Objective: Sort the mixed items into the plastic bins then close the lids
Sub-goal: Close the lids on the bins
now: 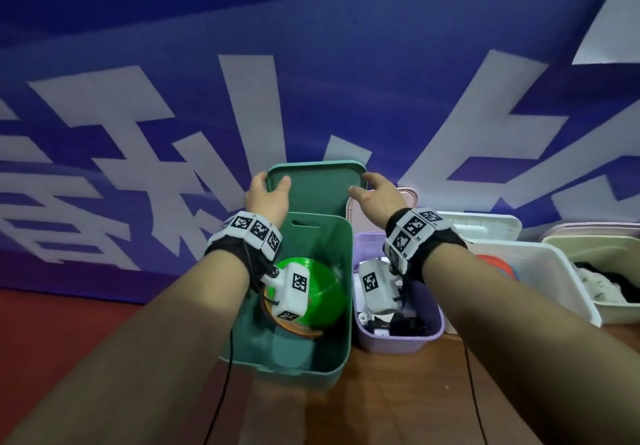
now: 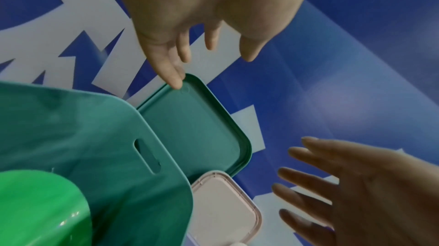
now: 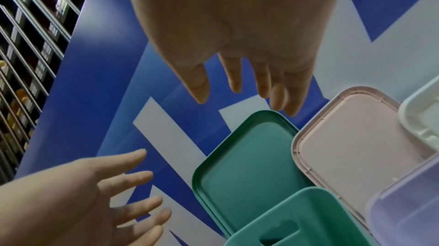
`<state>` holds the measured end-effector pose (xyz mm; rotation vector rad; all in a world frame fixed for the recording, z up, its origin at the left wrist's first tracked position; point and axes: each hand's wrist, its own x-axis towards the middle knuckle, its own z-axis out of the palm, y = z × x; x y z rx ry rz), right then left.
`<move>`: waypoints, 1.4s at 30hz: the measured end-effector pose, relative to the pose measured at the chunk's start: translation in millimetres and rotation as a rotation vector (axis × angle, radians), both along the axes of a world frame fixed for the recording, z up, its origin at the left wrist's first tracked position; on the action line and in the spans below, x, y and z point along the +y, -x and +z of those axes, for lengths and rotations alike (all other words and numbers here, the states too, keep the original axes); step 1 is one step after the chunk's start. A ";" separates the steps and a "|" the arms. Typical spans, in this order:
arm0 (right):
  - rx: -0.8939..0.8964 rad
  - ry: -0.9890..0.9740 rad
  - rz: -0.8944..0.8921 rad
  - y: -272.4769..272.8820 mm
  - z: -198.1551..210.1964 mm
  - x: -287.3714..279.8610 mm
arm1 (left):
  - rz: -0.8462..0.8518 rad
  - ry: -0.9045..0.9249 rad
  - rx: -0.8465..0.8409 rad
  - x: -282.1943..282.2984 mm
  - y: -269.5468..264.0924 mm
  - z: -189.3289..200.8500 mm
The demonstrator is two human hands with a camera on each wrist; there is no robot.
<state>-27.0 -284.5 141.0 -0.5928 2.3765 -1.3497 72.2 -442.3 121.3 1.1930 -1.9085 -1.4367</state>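
The green bin (image 1: 311,368) stands open on the table, with a bright green bowl-like item (image 1: 323,292) inside. Its green lid (image 1: 317,188) stands upright behind it against the blue wall. My left hand (image 1: 272,186) is at the lid's top left corner; in the left wrist view one fingertip (image 2: 177,83) touches the lid (image 2: 197,128) rim while the other fingers are straight. My right hand (image 1: 370,190) reaches the top right corner. In the right wrist view its straight fingers (image 3: 277,99) hover just off the lid (image 3: 244,161) corner, holding nothing.
To the right stand a purple bin (image 1: 433,337) with dark and white items, a white bin (image 1: 554,271) and a beige bin (image 1: 623,313) holding cloth. A pink lid (image 1: 410,198) and a white lid (image 1: 485,226) lean behind them. Wooden tabletop (image 1: 398,392) lies in front.
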 end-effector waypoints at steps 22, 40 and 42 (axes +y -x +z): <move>0.024 -0.137 -0.191 45.2 -9.4 -85.8 | -0.137 -0.041 -0.070 -72.9 52.0 -2.0; 0.088 -0.082 -0.239 35.0 -29.9 -105.3 | 0.006 0.013 -0.111 -94.2 44.6 -15.2; 0.077 -0.067 -0.247 28.3 -27.0 -104.7 | -0.007 0.063 -0.131 -97.3 31.0 -12.5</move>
